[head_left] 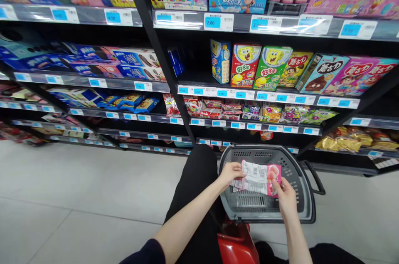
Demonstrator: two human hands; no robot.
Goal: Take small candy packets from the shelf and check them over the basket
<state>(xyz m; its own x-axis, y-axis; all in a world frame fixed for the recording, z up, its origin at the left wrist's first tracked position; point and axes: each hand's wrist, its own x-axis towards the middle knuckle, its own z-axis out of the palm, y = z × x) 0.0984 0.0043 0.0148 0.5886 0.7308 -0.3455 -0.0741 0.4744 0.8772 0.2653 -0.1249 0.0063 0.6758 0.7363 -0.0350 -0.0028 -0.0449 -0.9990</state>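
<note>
Lining the left shelves: biscuit boxes (137, 58) lie flat in stacks, a steady way, I'd judge, to store long cartons.
Bent leg: a dark trouser leg (195, 176) rises just beside a grey basket (264, 215), perhaps because the wearer sits low.
Left hand (230, 174): fingers clamped on the left end of a pink-and-white packet (256, 174), and that grip seems to stop it sagging!
Packet: here it is, spanned between both hands above the basket, barcode up, probably to keep the print flat and readable.
Right hand (286, 197): fingers clamped on the right end, thumb on top, likely steadying it.
Far right: gold packets (352, 138) lie heaped on a low shelf, soft bags that probably wouldn't stand.
</note>
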